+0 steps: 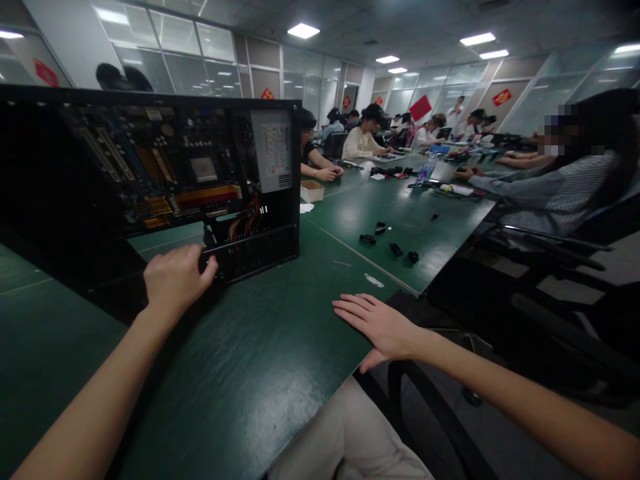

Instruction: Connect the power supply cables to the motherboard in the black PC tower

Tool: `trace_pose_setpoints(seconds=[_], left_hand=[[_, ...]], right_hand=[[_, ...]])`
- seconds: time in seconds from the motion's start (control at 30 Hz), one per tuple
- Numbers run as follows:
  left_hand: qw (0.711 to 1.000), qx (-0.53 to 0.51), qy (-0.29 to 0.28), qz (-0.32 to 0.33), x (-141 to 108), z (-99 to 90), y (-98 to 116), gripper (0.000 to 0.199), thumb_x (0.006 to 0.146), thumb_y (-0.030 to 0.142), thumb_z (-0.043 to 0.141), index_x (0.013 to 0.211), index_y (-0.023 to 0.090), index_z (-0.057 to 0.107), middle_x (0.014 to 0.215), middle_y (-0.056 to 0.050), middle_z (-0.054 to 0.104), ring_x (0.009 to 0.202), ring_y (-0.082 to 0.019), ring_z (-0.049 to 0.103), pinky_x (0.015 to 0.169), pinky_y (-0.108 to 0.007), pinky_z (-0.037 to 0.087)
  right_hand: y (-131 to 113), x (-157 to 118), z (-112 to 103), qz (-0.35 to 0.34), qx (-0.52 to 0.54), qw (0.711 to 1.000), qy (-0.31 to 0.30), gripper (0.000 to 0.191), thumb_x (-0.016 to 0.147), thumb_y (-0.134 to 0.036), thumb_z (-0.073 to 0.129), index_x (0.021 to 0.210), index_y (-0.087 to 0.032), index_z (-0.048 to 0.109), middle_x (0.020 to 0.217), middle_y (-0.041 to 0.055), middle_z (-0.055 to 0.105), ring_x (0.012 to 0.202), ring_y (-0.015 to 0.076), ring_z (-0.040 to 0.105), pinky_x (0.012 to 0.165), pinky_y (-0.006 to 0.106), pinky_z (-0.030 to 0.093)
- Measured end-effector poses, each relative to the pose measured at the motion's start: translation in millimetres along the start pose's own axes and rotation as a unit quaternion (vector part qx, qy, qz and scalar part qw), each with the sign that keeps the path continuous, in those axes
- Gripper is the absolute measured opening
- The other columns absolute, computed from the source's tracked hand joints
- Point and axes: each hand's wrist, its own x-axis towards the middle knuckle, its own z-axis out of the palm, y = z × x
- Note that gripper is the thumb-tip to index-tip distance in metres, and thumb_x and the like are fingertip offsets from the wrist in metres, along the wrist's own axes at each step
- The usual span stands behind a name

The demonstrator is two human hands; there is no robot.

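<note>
On the left of the head view stands a black computer case (pixel 283 237) with its side open. Inside it show a motherboard (pixel 175 157), a silver power supply (pixel 273 150) and a bundle of coloured cables (pixel 245 220). My left hand (pixel 175 280) is closed around the case's lower frame rail, thumb on the near side; its fingertips are hidden behind the rail. Over at the table's near right edge, my right hand (pixel 383 327) lies flat with fingers stretched out on the green tabletop (pixel 250 340). Its thumb hangs at the edge, and it holds nothing.
Several small black parts (pixel 396 249) and a white scrap (pixel 374 281) lie beyond my right hand. A small open box (pixel 312 191) sits behind the case. A black chair (pixel 450 427) is by the table edge. A person in a striped sleeve (pixel 560 190) sits at right; others work farther back.
</note>
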Motion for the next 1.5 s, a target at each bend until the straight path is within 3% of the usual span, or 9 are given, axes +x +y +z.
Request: trace_pose_setpoints(seconds=[0.4, 0.63, 0.9, 1.17, 1.33, 1.5], left_hand=[[1.0, 0.016, 0.007, 0.001, 0, -1.9, 2, 0.039, 0.096, 0.046, 0.033, 0.089, 0.015, 0.056, 0.085, -0.009, 0.066, 0.08, -0.025, 0.059, 0.065, -0.034, 0.031], [1.0, -0.009, 0.009, -0.013, 0, 2.7, 1, 0.035, 0.092, 0.045, 0.039, 0.09, 0.017, 0.06, 0.085, -0.012, 0.067, 0.079, -0.028, 0.06, 0.065, -0.036, 0.032], [1.0, -0.016, 0.005, -0.012, 0, 4.6, 0, 0.034, 0.09, 0.044, 0.04, 0.092, 0.018, 0.062, 0.085, -0.013, 0.067, 0.081, -0.03, 0.06, 0.066, -0.038, 0.034], [1.0, 0.0, 0.008, -0.008, -1, 8.7, -1, 0.034, 0.092, 0.044, 0.04, 0.089, 0.017, 0.061, 0.083, -0.011, 0.065, 0.078, -0.028, 0.059, 0.065, -0.037, 0.033], [1.0, 0.008, 0.015, -0.004, -3, 12.0, -2, 0.031, 0.091, 0.043, 0.043, 0.089, 0.018, 0.061, 0.081, -0.009, 0.066, 0.078, -0.027, 0.06, 0.067, -0.038, 0.034], [1.0, 0.008, 0.027, -0.009, -5, 14.6, -2, 0.027, 0.09, 0.04, 0.046, 0.087, 0.018, 0.061, 0.08, -0.008, 0.066, 0.078, -0.026, 0.06, 0.068, -0.038, 0.034]], right_hand=[[1, 3, -9, -0.018, 0.054, 0.997, -0.052, 0.097, 0.083, -0.068, 0.055, 0.154, -0.01, 0.022, 0.158, 0.0204, 0.025, 0.147, 0.0332, 0.018, 0.117, 0.053, 0.018], [-11, 20, -14, -0.081, 0.108, 0.988, -0.079, 0.096, 0.084, -0.064, 0.056, 0.155, -0.011, 0.021, 0.16, 0.0168, 0.021, 0.149, 0.0307, 0.012, 0.12, 0.049, 0.014], [-6, 25, -28, -0.147, 0.151, 0.972, -0.1, 0.09, 0.08, -0.052, 0.066, 0.153, -0.016, 0.028, 0.157, 0.0166, 0.028, 0.148, 0.0336, 0.014, 0.117, 0.056, 0.017], [8, 39, -23, -0.333, 0.069, 0.929, -0.146, 0.063, 0.092, -0.037, 0.051, 0.149, -0.014, 0.038, 0.16, 0.0081, 0.022, 0.149, 0.0283, 0.012, 0.12, 0.047, 0.02], [3, 44, -29, -0.351, 0.039, 0.924, -0.147, 0.064, 0.085, -0.031, 0.053, 0.146, -0.013, 0.043, 0.159, 0.0084, 0.026, 0.146, 0.032, 0.021, 0.115, 0.049, 0.033], [3, 59, -52, -0.34, 0.118, 0.923, -0.136, 0.063, 0.088, -0.03, 0.051, 0.148, -0.015, 0.041, 0.154, 0.0067, 0.036, 0.143, 0.027, 0.031, 0.113, 0.04, 0.038]])
